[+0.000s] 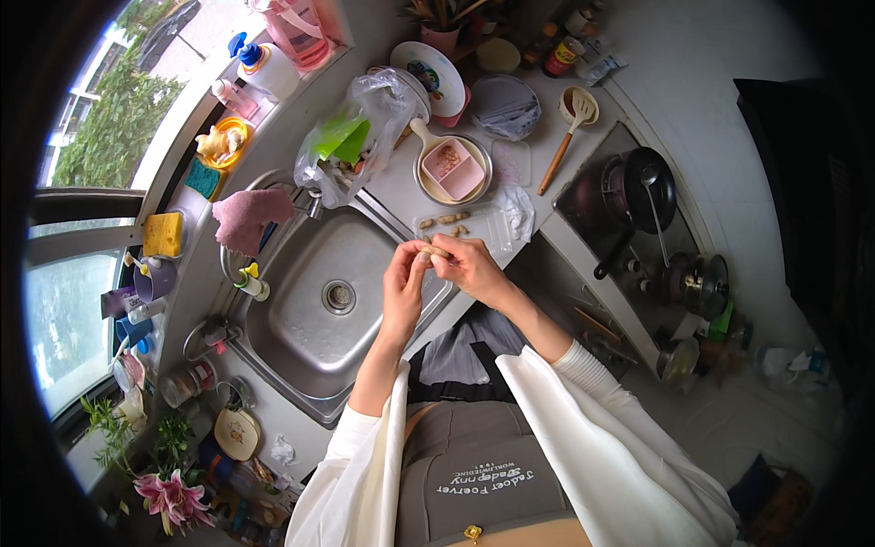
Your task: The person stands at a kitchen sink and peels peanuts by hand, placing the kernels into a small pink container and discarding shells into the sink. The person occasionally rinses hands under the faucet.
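A peanut in its shell is pinched between my left hand and my right hand, just over the near edge of the counter. Beyond my fingers, several unshelled peanuts lie on a clear plastic tray. Farther back, a pink divided dish holds shelled peanuts in one compartment. That dish rests in a cream pan set within a metal bowl.
A stainless steel sink lies left of my hands, under a faucet draped with a pink cloth. A plastic bag of scraps stands behind it. Crumpled tissue, a slotted spatula and a stove with a black wok are to the right.
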A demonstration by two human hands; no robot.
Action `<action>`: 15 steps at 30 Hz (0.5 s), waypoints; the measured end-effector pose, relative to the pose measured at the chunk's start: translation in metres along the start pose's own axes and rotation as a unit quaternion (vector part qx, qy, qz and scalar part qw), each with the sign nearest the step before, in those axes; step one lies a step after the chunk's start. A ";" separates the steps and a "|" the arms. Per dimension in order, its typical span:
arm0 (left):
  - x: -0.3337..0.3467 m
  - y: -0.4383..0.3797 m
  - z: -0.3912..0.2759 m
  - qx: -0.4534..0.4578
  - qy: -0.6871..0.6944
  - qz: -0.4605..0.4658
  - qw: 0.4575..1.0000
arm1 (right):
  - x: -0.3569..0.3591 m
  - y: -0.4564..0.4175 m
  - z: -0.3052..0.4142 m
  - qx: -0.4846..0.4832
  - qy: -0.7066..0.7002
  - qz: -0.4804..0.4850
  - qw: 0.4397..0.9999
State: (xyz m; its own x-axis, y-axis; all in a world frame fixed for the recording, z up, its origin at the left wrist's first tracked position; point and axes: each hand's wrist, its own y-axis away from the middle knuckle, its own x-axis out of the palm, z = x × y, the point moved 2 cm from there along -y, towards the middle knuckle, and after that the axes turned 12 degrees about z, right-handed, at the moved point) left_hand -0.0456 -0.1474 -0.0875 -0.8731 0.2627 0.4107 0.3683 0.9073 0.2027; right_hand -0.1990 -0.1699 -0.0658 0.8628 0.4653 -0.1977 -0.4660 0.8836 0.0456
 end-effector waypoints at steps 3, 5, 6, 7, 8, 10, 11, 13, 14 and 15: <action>-0.001 0.002 0.000 0.005 -0.015 -0.015 1.000 | 0.001 -0.003 0.001 -0.004 0.004 0.006 1.000; -0.002 0.003 0.001 0.012 -0.021 -0.025 0.999 | 0.003 -0.005 -0.001 -0.005 0.005 0.005 1.000; -0.002 0.004 0.001 0.009 -0.026 -0.030 0.999 | 0.004 -0.006 -0.002 -0.011 0.010 0.006 1.000; -0.003 0.005 0.000 0.007 -0.031 -0.036 0.999 | 0.006 -0.007 -0.002 -0.018 0.014 0.008 1.000; -0.004 0.006 -0.001 0.004 -0.035 -0.041 0.999 | 0.006 -0.008 -0.002 -0.024 0.019 0.009 0.999; -0.004 0.007 -0.004 0.006 -0.036 -0.046 0.998 | 0.010 -0.010 -0.001 -0.021 -0.001 0.010 1.000; -0.004 0.008 -0.005 0.006 -0.037 -0.048 0.998 | 0.012 -0.010 -0.001 -0.020 -0.010 0.010 1.000; -0.007 0.009 -0.004 0.005 -0.055 -0.052 0.997 | 0.012 -0.010 -0.002 -0.018 0.006 0.022 1.000; -0.009 0.010 -0.004 0.004 -0.064 -0.053 0.997 | 0.012 -0.010 -0.003 -0.017 0.014 0.027 0.999; -0.010 0.010 -0.003 0.005 -0.051 -0.057 0.997 | 0.012 -0.011 -0.001 -0.027 0.044 0.028 0.998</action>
State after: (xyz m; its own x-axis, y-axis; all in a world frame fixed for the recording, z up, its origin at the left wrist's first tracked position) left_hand -0.0317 -0.1420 -0.0868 -0.9369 0.1895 0.2936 0.2625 0.9363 0.2333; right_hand -0.1835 -0.1744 -0.0700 0.8150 0.5059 -0.2826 -0.5259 0.8505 0.0059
